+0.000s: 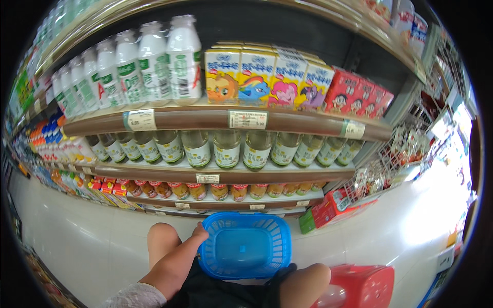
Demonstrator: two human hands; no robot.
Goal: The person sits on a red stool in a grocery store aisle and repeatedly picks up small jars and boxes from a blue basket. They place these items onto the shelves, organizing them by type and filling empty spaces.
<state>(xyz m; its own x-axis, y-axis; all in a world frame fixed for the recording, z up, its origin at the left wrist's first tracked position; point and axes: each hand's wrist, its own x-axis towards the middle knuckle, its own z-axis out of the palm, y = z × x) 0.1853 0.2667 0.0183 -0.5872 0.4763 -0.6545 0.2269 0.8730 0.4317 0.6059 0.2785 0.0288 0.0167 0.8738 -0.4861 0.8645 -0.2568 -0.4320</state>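
Note:
My left hand grips the left rim of a blue plastic shopping basket. The basket sits upright between my knees, and its bottom shows bare through the top. My right hand is out of view. Just past the basket stands a store shelf unit; its low shelf carries a row of jars with red lids. Above them, glass bottles of pale liquid stand in a long row.
White plastic bottles, yellow cartoon cartons and red cartons fill the upper shelf. A red box lies on the tiled floor at the shelf's right end, below wire baskets. Beside my right knee is a red plastic stool.

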